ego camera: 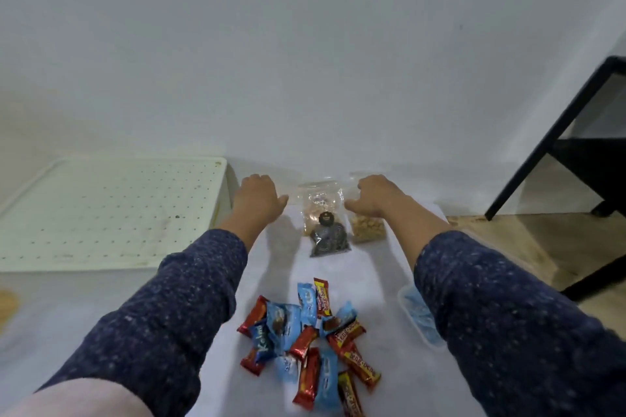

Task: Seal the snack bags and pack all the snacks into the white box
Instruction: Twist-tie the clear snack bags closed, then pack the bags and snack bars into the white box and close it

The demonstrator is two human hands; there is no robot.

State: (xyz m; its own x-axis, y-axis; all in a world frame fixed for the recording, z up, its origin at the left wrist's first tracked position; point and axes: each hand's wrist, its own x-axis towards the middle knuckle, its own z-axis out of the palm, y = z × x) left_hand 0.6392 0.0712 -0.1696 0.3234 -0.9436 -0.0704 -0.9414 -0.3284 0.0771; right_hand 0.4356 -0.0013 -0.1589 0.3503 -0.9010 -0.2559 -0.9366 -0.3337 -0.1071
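Three clear snack bags lie at the far end of the white table (372, 267): one with pale snacks (316, 206), one with dark round biscuits (329, 240) lying over its near end, and one with golden nuts (367, 228) to the right. My left hand (259, 201) rests palm down just left of the bags, fingers apart, holding nothing. My right hand (374, 198) lies over the top of the golden nut bag; a grip cannot be seen. A heap of several red and blue wrapped bars (310, 342) sits near me. The box (420, 318) at the right is mostly hidden by my right sleeve.
A white perforated board (105, 210) lies on a surface to the left of the table. A black metal frame (555, 142) stands at the right over a wooden floor (528, 240). A plain white wall is behind the table.
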